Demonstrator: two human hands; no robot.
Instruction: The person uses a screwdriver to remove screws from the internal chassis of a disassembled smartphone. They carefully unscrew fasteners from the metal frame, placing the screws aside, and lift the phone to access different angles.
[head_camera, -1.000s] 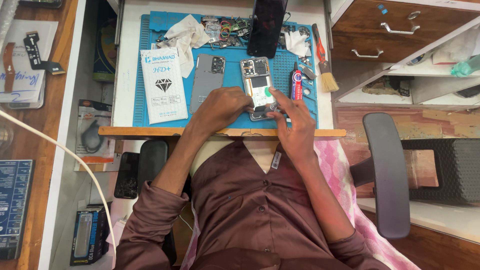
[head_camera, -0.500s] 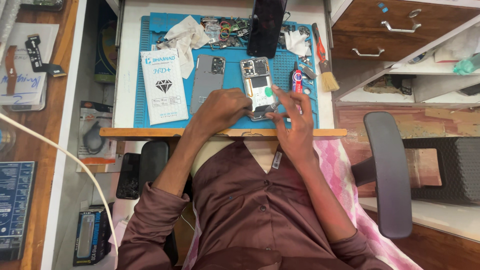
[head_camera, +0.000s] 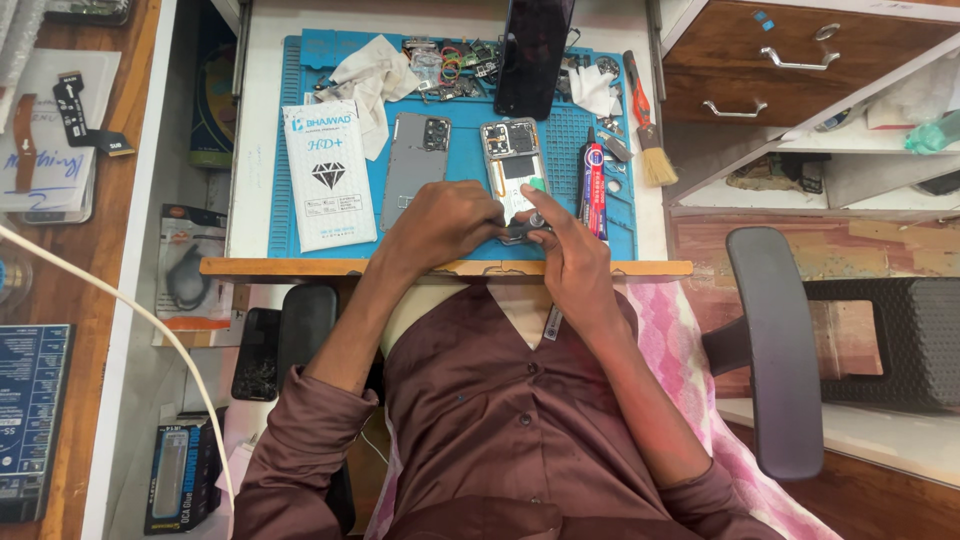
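Where both hands meet at the lower centre of the blue mat (head_camera: 290, 215), they close on the bottom end of an opened phone (head_camera: 513, 170). Left hand (head_camera: 445, 222) curls over the phone's lower left corner, fingers tight, pinning it flat. Right hand (head_camera: 562, 250) pinches at a small dark part at the lower edge; whether a tool sits between those fingertips, cannot tell.

Phone lies face down, back off, board and a green tab exposed. Judged light, stiff in the frame but fragile inside: thin flex cables and small connectors would tear or bend easily. Best held by the metal side rails, not by the open middle.

Just left of it lies the grey back cover (head_camera: 415, 165), camera cutouts at its top. Just right, a red-and-blue glue tube (head_camera: 595, 180). Further right, a brush (head_camera: 648, 140) near the mat's edge. A dark phone (head_camera: 535, 55) leans at upper centre. White packet (head_camera: 328, 175) at the mat's left; white cloth (head_camera: 375, 80) above it, beside loose parts.
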